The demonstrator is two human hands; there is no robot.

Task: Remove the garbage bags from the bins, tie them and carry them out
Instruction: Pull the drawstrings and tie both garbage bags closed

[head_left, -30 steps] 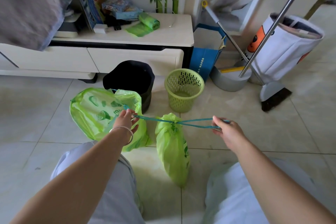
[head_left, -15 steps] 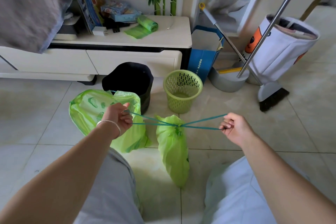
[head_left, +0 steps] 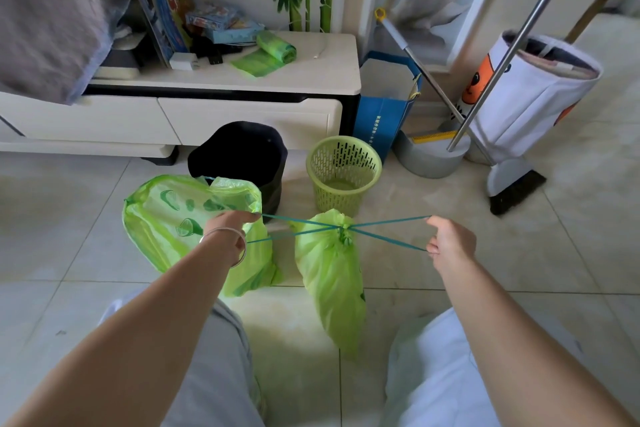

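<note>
I see both hands have pulled farther apart: left hand point(head_left: 230, 230) and right hand point(head_left: 446, 241) each grip the drawstring point(head_left: 384, 221) (crossed at the neck) of the bag point(head_left: 330, 274), on the floor point(head_left: 415, 274).

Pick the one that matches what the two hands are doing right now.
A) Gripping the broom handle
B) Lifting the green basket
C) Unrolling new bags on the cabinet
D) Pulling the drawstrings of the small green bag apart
D: the left hand and right hand each hold the teal drawstrings, stretched taut from the cinched neck of the small green bag.
</note>
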